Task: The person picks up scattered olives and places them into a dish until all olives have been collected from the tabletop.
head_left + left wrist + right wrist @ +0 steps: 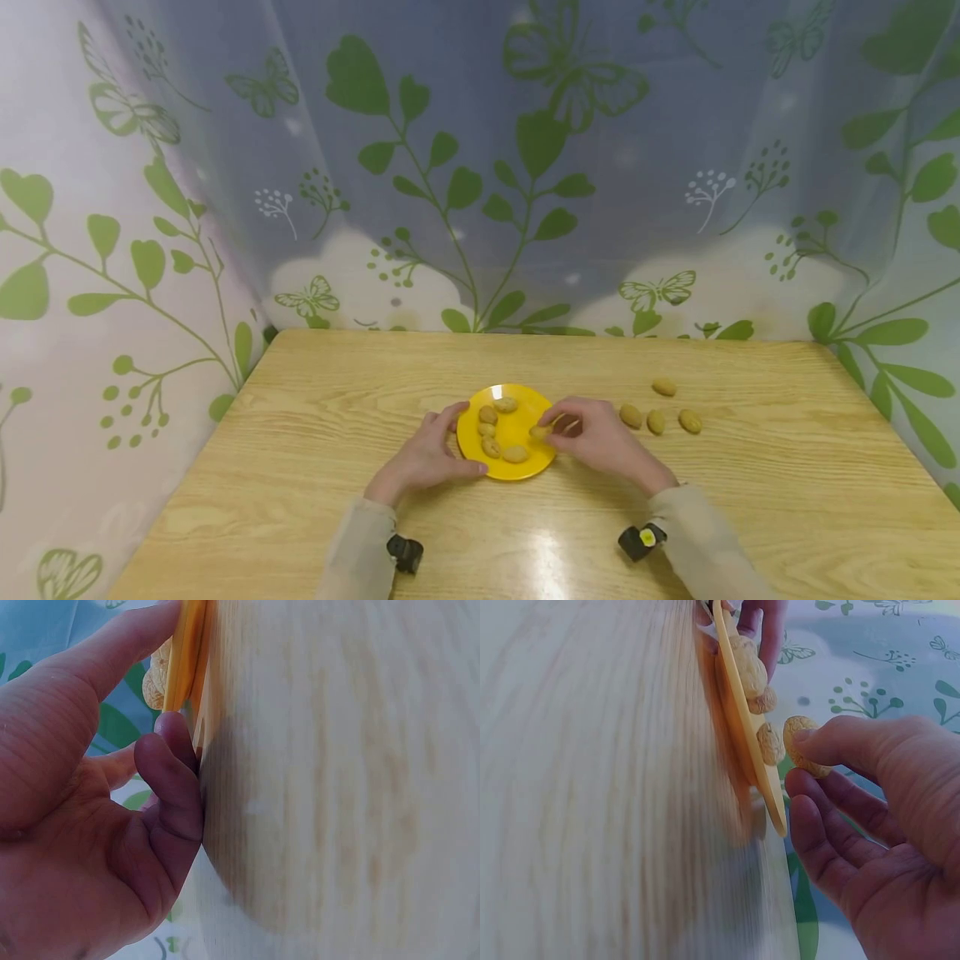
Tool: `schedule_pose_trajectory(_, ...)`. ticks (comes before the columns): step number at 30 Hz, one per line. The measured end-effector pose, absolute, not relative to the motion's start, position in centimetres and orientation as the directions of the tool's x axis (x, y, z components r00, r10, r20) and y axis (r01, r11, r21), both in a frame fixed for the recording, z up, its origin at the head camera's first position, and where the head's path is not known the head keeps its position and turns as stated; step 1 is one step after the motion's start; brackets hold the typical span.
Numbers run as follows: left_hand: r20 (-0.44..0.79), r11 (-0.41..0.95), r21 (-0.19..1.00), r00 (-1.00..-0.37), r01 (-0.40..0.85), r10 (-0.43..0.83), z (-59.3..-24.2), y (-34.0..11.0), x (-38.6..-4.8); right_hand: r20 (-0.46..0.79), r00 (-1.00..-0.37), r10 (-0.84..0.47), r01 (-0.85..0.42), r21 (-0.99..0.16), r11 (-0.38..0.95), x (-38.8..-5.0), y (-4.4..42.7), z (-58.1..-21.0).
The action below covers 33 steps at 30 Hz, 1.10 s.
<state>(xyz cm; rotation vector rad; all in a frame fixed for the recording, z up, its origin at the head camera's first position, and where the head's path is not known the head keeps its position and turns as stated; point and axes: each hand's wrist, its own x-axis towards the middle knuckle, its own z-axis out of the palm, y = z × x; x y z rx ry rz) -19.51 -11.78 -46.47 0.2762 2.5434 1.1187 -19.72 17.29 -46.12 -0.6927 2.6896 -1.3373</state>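
A yellow plate [517,473] lies on the wooden table with several walnuts [515,454] on it, mostly along its left side. The left hand [427,454] holds the plate's left edge, thumb at the front and fingers behind; in the left wrist view the hand [97,795] has its thumb on the plate rim [180,667]. Between thumb and fingertips, the right hand [603,437] pinches one walnut [539,432] over the plate's right side. The right wrist view shows that walnut [802,746] in the hand [892,810], above the plate rim [776,806].
Several more walnuts [656,422] lie on the table [337,375] to the right of the plate, one [664,387] farther back. A curtain [480,167] with leaves and butterflies hangs behind and beside the table. Small black cameras [406,553] sit at both wrists.
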Motion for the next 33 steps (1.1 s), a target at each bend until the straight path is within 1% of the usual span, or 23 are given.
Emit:
schedule_pose_trajectory(17,-0.226,0.675,0.736,-0.921,0.051,0.316,-46.4,-11.8,-19.5,0.158,-0.876,-0.456,-0.395,-0.778,0.489,-20.3,14.7,-46.7)
schedule_pose_trajectory(25,-0.217,0.677,0.733,-0.923,0.061,0.318,-46.4,-11.7,-19.5,0.125,-0.878,-0.463,-0.362,-0.806,0.468,-20.5,14.0,-46.8)
schedule_pose_trajectory(33,-0.21,0.677,0.733,-0.923,0.069,0.322,-46.4,-11.8,-19.5,0.106,-0.885,-0.454,-0.342,-0.808,0.479,-20.7,13.5,-46.9)
